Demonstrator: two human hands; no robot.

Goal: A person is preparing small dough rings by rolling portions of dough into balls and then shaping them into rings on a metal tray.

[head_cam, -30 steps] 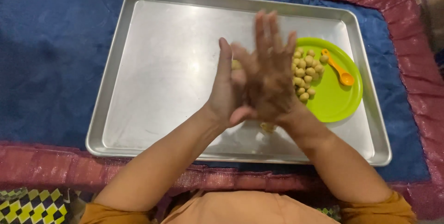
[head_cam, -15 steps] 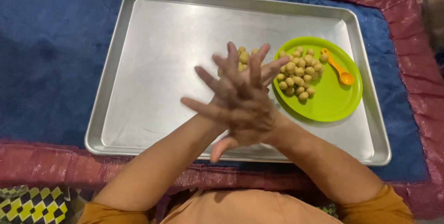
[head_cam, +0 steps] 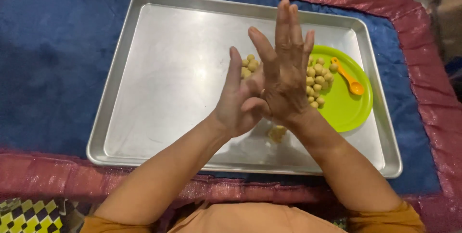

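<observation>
Pressing palm to palm at frame centre, the left hand (head_cam: 238, 103) and right hand (head_cam: 284, 76) hide whatever lies between. Dough balls (head_cam: 317, 81) on the green plate (head_cam: 349, 110) sit just right, nearest the right hand.

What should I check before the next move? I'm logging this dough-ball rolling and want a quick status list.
1. Palms pressed together, right hand over left hand: ok.
2. Piece between the palms: cannot tell, it is hidden.
3. Small dough balls heaped on the green plate, some lying beyond the fingers: ok.
4. Orange spoon lies on the plate, apart from the hands: ok.
5. Metal tray flat on the blue cloth: ok.
6. Yellowish bit on the tray under the wrists: not ok, loose.
</observation>
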